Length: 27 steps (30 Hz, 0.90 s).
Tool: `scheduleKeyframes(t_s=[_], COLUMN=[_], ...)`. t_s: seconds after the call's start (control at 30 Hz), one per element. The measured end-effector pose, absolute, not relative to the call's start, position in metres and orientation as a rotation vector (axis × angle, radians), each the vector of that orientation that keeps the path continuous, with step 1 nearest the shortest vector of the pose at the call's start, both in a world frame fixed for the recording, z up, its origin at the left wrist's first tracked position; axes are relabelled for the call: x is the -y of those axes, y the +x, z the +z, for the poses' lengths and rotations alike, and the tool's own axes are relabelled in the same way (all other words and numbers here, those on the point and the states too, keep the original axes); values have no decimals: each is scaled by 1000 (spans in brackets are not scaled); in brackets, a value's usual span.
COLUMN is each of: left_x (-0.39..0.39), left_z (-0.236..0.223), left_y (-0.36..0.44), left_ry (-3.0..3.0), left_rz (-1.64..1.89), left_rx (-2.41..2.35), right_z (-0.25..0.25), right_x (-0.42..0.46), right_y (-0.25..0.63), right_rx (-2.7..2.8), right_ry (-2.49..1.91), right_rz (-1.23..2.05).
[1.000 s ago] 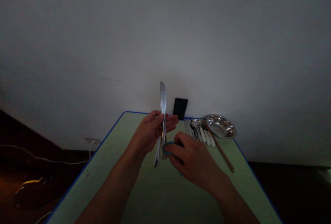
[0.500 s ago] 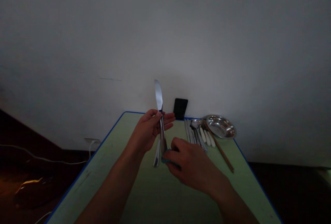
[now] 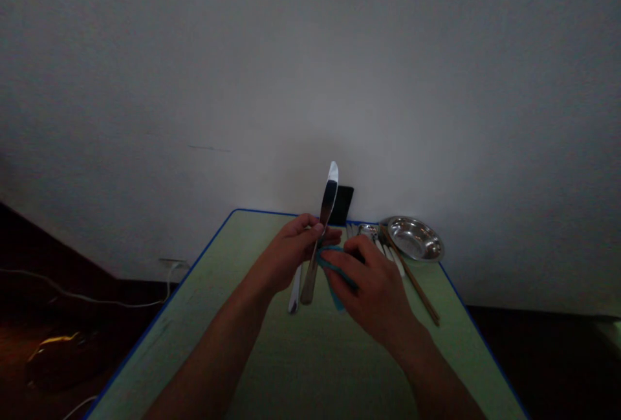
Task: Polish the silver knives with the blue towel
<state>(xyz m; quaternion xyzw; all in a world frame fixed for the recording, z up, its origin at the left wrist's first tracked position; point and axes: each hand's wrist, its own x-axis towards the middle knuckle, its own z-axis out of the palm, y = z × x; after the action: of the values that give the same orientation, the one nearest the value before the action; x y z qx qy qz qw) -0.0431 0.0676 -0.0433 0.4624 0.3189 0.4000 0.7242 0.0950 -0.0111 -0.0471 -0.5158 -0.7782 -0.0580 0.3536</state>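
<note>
My left hand [image 3: 290,254] pinches a metal table knife [image 3: 328,203] about its middle, blade up and leaning right, handle hanging down over the green table [image 3: 272,355]. My right hand [image 3: 371,287] is closed on a small blue cloth [image 3: 334,276], held against the knife just right of my left fingers. A second piece of metal cutlery [image 3: 294,290] lies flat on the table just below my left hand.
A row of cutlery with white handles [image 3: 388,252] and a spoon [image 3: 369,232] lies behind my right hand. Wooden chopsticks [image 3: 421,294] and a steel dish [image 3: 415,238] are at the right. A black phone [image 3: 343,205] leans on the wall.
The knife's blade has tipped from leaning left to leaning right. My right hand has moved up from the handle's lower end to the knife's middle with the cloth.
</note>
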Motion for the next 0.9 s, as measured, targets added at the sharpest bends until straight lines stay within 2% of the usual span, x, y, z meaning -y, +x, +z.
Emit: scheduleKeyframes(t_s=[0.2, 0.9], left_x=[-66, -68], left_z=[-44, -42], left_y=[-43, -43], left_ry=[1079, 977], left_rz=[839, 930], left_rx=[-682, -707], right_z=[-51, -46], right_x=[7, 18], right_y=[93, 89], right_rx=[2028, 2406], right_ry=[-1373, -1445], right_rz=[-193, 30])
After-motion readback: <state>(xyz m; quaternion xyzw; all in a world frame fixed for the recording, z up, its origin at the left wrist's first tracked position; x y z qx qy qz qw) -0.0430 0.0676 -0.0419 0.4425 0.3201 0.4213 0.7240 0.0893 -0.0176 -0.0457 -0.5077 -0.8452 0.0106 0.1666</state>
